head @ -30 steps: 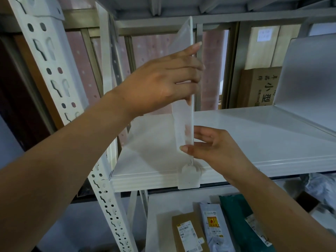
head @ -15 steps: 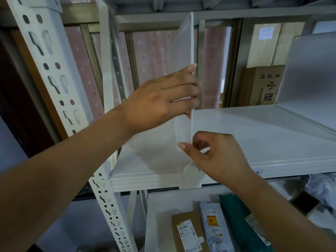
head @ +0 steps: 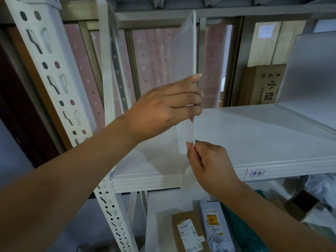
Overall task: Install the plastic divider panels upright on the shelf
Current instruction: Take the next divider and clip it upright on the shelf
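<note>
A translucent white plastic divider panel [head: 184, 51] stands upright on the white metal shelf [head: 254, 135], its front edge facing me near the shelf's left end. My left hand [head: 169, 104] wraps the panel's front edge at mid height. My right hand [head: 209, 164] pinches the same edge lower down, just above the shelf lip, and covers the panel's foot clip. A second divider panel [head: 309, 84] stands upright at the far right of the shelf.
A perforated white upright post [head: 60, 91] stands at the left. A cardboard box [head: 261, 84] sits behind the shelf. Below lie parcels: a brown one [head: 187, 231], a grey one [head: 214, 226] and a green bag [head: 241, 231]. A "3-2" label [head: 257, 173] marks the shelf lip.
My left hand has slid down the panel's edge. My right hand has closed from an open hold into a pinch on the lower edge, now covering the foot clip.
</note>
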`<state>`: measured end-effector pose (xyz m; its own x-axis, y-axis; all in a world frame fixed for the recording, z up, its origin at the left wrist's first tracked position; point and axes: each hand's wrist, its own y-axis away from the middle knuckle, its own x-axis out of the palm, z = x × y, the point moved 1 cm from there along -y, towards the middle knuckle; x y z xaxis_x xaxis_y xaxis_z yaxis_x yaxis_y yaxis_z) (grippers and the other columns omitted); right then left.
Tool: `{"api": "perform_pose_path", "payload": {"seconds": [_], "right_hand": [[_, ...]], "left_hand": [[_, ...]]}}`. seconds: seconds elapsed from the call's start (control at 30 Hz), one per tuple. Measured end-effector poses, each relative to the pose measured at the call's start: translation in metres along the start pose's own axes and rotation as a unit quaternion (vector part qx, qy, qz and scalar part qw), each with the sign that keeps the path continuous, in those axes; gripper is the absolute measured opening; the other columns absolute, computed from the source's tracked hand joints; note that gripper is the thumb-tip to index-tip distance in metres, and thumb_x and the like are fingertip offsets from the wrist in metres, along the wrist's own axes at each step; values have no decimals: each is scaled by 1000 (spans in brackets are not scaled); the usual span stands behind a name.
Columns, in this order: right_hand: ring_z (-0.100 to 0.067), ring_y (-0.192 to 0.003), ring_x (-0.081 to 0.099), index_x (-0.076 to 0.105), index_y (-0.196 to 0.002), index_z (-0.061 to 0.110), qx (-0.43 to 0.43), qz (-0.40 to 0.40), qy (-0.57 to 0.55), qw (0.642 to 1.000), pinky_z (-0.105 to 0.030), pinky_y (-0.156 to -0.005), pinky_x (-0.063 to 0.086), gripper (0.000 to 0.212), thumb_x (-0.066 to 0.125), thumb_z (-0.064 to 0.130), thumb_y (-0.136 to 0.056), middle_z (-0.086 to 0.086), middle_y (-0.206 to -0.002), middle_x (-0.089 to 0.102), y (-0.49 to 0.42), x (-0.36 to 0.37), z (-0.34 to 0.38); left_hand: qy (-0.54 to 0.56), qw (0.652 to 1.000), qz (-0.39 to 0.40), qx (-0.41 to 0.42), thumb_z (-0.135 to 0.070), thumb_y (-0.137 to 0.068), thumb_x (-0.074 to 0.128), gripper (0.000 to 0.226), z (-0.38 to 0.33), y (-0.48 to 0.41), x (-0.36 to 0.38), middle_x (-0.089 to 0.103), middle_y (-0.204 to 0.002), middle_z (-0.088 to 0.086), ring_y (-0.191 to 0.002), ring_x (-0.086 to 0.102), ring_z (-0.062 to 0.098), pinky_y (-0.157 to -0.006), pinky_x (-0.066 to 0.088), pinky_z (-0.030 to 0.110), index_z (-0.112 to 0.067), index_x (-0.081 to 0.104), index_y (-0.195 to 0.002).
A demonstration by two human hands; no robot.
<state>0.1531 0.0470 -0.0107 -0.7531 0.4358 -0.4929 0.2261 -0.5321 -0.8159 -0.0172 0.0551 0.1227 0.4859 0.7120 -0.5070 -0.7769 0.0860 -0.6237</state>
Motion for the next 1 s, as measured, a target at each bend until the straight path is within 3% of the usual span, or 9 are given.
{"api": "perform_pose_path", "payload": {"seconds": [0.13,0.3,0.47,0.7,1.0], "right_hand": [[-11,-40,31,43,-64,17,-11,1,13,1000,-21,-45,27,41,44,24,-104,6,-50,38,-1,1,-1],[-15,-39,36,47,-62,12,-14,10,45,999,-28,-41,32,40,52,17,-102,3,-49,41,2,4,-1],[-11,-39,29,37,-67,21,-47,42,80,995,-20,-48,21,39,51,19,-103,9,-52,33,-1,-2,-3],[-18,-35,38,47,-62,12,-12,6,70,997,-31,-38,36,44,44,24,-104,1,-47,43,11,4,-3],[-18,-36,41,48,-62,12,1,6,74,997,-34,-38,41,45,43,25,-105,1,-47,45,19,9,-5]], "left_hand": [[14,1000,4,-17,8,-102,66,12,-5,5,-1,75,-99,18,-102,72,34,-114,48,60,6,78,-101],[23,999,1,-45,7,-104,60,19,-9,13,-2,75,-96,20,-97,73,36,-116,45,61,8,78,-98],[21,999,7,-49,10,-101,63,16,-11,17,-2,75,-95,19,-95,73,36,-116,45,62,7,78,-98],[32,999,27,-16,10,-101,66,15,-9,3,1,75,-94,16,-98,73,30,-115,48,58,4,79,-98],[35,999,13,-11,11,-101,67,15,-15,8,9,75,-93,17,-96,73,31,-112,50,58,5,79,-95]]}}
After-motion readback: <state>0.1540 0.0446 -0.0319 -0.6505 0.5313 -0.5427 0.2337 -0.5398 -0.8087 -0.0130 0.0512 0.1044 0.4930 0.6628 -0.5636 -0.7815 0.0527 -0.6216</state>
